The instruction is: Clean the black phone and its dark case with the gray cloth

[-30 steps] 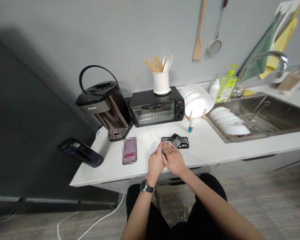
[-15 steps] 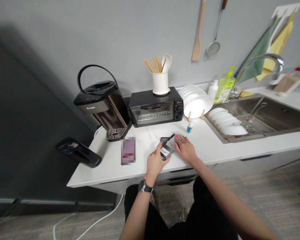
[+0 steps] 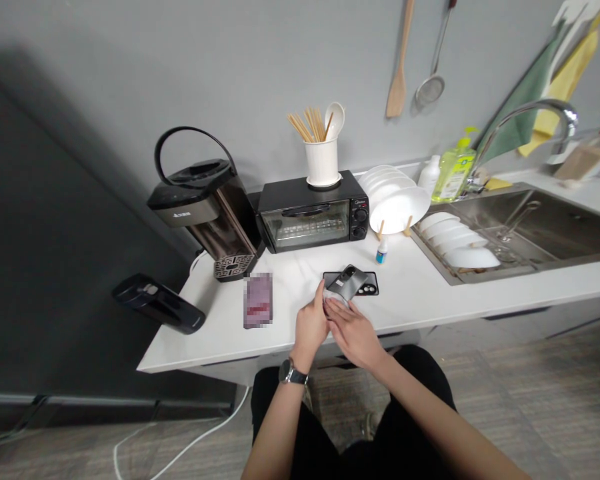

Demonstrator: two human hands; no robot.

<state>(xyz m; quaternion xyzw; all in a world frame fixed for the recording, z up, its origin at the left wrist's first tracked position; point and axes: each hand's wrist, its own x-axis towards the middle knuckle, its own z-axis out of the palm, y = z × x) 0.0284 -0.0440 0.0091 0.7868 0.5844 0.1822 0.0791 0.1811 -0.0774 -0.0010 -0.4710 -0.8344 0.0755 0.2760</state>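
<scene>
A grey smartphone [image 3: 353, 285] is tilted just over the counter, its back with the camera bump facing up. My left hand [image 3: 311, 328] grips its near left end, thumb along the side. With my right hand [image 3: 354, 331] I press a pale, thin wipe [image 3: 336, 297] against the lower back of the phone, fingers stretched together over it. The wipe is mostly hidden under those fingers. Beneath the phone lies a black phone case [image 3: 371, 288] with camera cut-outs, partly covered. A small white bottle with a blue label [image 3: 381, 253] stands beyond the case.
A purple blurred packet [image 3: 258, 300] lies left of my hands. Behind are a water dispenser [image 3: 205, 207], a toaster oven [image 3: 310, 223] and racked plates [image 3: 400, 210]. The sink [image 3: 545, 230] holds bowls at right. A dark flask-like object [image 3: 160, 303] juts past the counter's left edge.
My right hand has slid with the wipe from the phone's upper part down and left to its lower end, beside my left hand. The phone's camera end and the case's cut-outs are now uncovered.
</scene>
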